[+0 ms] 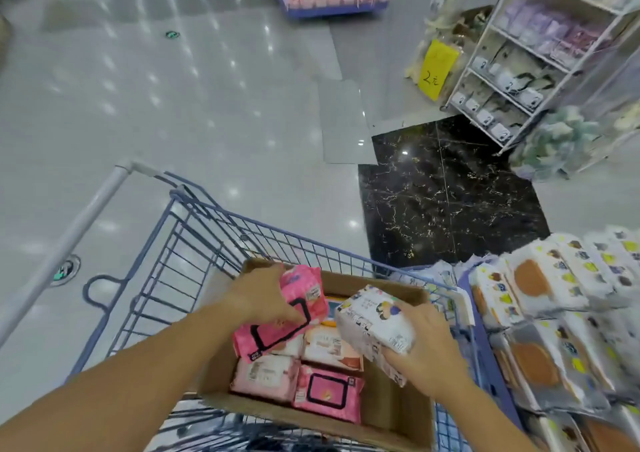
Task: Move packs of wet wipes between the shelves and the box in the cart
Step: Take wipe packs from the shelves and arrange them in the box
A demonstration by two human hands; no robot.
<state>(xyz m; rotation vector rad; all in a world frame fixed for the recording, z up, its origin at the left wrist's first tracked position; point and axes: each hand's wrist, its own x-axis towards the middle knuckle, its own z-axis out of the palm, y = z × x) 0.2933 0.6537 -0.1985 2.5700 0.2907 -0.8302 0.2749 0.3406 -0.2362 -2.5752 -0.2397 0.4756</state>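
Pink pack (277, 337) in left hand (266, 296) grip

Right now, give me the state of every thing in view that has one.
Cardboard box, open-topped, part filled, sitting in the cart.
Packs in box, lying flat.
Left hand, grips pink pack, tilted over the box.
Right hand, grips white pack, raised above the box.
Shelf packs, stacked in rows.
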